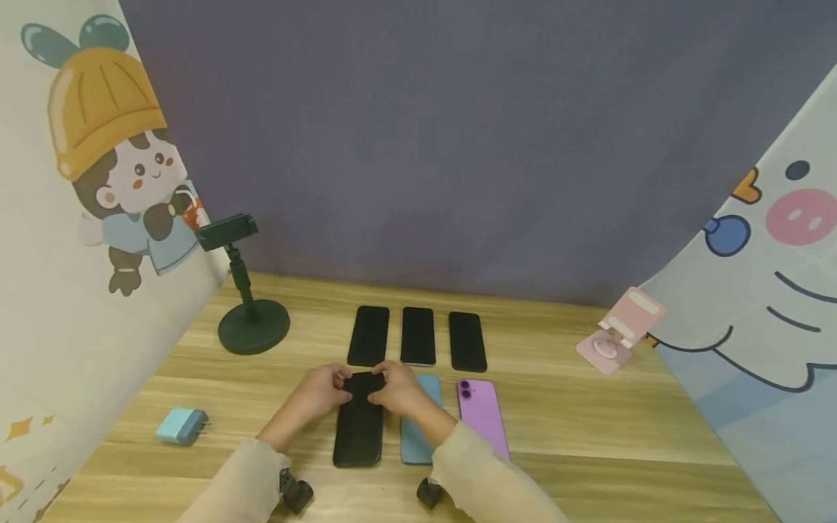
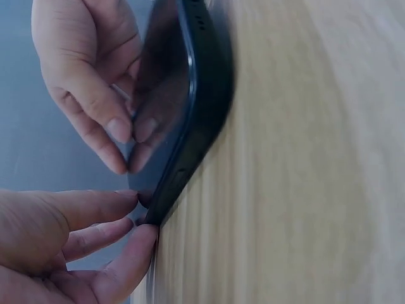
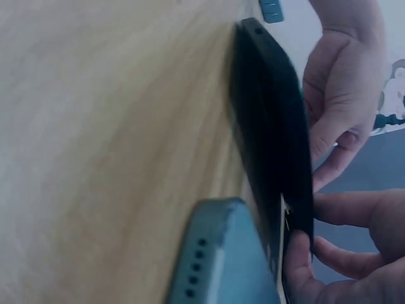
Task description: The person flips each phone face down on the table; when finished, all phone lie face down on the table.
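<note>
Pale sleeves (image 1: 243,476): nearest us, reached in from the bottom edge.
Blue charger (image 1: 182,425): far left on the table (image 1: 556,421), prongs pointing right.
Green stand (image 1: 253,330): upright, behind the charger.
Left hand (image 1: 317,392): nearly closed, fingertips pinching the black phone (image 1: 359,432) near its upper left corner.
Black phone: front row, glossy face up; lifted or resting, we couldn't tell.
Three dark phones (image 1: 418,335): back row, not held.
Right hand (image 1: 397,392): fingers bent, pinching near the upper right corner.
Blue phone (image 1: 417,443): partly hidden by the right forearm (image 1: 428,418).
Purple phone (image 1: 484,414): cameras up, not held.
Pink stand (image 1: 633,317): far right.
Progress: we judged black-phone handling underway; letting go remained.
</note>
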`<state>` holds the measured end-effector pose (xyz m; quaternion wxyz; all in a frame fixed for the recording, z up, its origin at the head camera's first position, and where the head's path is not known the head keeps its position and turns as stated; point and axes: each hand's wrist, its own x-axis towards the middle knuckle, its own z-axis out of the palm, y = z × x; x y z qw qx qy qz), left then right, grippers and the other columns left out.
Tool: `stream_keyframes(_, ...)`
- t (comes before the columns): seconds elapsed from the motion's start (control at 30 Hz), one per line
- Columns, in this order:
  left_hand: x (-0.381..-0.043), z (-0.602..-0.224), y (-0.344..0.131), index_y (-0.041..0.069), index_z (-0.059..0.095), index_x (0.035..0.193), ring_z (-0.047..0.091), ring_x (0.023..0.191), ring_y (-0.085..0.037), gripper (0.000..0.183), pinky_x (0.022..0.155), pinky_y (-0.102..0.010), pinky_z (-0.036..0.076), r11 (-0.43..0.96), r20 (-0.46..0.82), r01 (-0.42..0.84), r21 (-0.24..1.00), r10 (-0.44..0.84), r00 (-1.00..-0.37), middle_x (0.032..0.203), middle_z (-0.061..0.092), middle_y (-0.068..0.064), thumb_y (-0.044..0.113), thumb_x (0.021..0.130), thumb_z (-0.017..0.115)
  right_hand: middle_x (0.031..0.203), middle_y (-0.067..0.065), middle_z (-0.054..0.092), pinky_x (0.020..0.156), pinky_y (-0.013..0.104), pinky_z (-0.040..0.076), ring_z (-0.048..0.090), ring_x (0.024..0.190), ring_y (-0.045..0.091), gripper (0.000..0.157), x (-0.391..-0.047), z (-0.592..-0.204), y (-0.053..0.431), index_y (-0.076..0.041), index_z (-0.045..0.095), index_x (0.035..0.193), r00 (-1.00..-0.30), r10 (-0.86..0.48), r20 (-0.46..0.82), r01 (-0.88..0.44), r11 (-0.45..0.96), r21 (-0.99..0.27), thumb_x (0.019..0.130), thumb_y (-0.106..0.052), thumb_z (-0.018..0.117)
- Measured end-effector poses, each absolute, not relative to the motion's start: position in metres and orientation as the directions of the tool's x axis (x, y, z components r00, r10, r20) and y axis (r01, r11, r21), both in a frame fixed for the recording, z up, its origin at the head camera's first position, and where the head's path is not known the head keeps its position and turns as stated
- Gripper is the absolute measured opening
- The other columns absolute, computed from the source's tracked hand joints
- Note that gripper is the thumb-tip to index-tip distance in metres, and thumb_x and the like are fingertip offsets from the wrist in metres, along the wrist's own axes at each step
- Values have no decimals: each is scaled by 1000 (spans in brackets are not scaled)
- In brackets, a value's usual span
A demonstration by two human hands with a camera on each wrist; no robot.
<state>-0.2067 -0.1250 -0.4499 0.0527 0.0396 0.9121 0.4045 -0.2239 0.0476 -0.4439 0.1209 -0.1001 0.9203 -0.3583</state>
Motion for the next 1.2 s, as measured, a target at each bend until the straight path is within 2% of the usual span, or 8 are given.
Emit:
stream_keyframes(0.07, -206, -450, -124, -2, 66, 104, 62, 84, -27, 28, 73, -42, 52, 666, -51, 45, 745, 124, -991, 87, 63, -11, -2, 77, 76, 104, 11, 62, 79, 44, 51, 59, 96, 28, 42, -224, -442, 51, -8, 65, 119, -950, -280, -137, -100, 690, -717, 80, -9, 80)
stream_keyframes(0.17, -205, -450, -123, -1, 67, 105, 63, 82, -27, 28, 71, -41, 53, 651, -41, 56, 757, 132, -990, 88, 64, -13, -2, 79, 75, 100, 9, 60, 74, 42, 51, 58, 90, 25, 41, -224, -438, 55, -7, 65, 119, -952, -279, -124, -94, 655, -750, 80, -7, 79)
stream_keyframes(0.4, -202, -453, -117, -3, 66, 107, 63, 65, -19, 28, 59, -32, 54, 575, -27, 46, 817, 117, -993, 88, 64, -14, -5, 80, 72, 111, 14, 61, 76, 40, 53, 59, 101, 28, 40, -219, -430, 59, -5, 66, 119, -958, -260, -122, -39, 539, -841, 81, -2, 76)
stream_keyframes(0.63, -199, -457, -111, -7, 64, 113, 64, 72, -22, 30, 60, -34, 57, 417, -29, 21, 909, 113, -993, 94, 62, -16, -9, 83, 68, 112, 12, 59, 68, 35, 55, 64, 91, 23, 40, -217, -423, 61, 0, 63, 123, -954, -278, -109, -24, 433, -901, 84, 0, 73)
stream_keyframes(0.83, -199, -457, -109, -6, 62, 118, 66, 76, -25, 30, 65, -36, 58, 296, -67, -35, 954, 96, -993, 100, 62, -15, -5, 88, 66, 105, 13, 58, 74, 39, 56, 64, 87, 24, 36, -217, -425, 62, 5, 60, 123, -952, -292, -96, -1, 316, -949, 87, 10, 63)
stream_keyframes(1.03, -199, -457, -107, -8, 59, 121, 66, 83, -28, 33, 68, -39, 58, 188, -61, -41, 981, 102, -993, 104, 60, -18, -3, 90, 66, 105, 17, 57, 80, 42, 55, 63, 92, 28, 39, -217, -426, 62, 12, 55, 126, -949, -305, -78, 18, 196, -981, 87, 15, 60)
stream_keyframes(1.2, -197, -456, -105, -11, 54, 126, 66, 88, -34, 35, 70, -44, 57, 107, -52, -41, 993, 107, -993, 107, 58, -21, -3, 92, 62, 109, 20, 57, 79, 40, 56, 63, 96, 31, 43, -217, -427, 62, 15, 51, 129, -946, -320, -57, 10, 147, -989, 87, 16, 61)
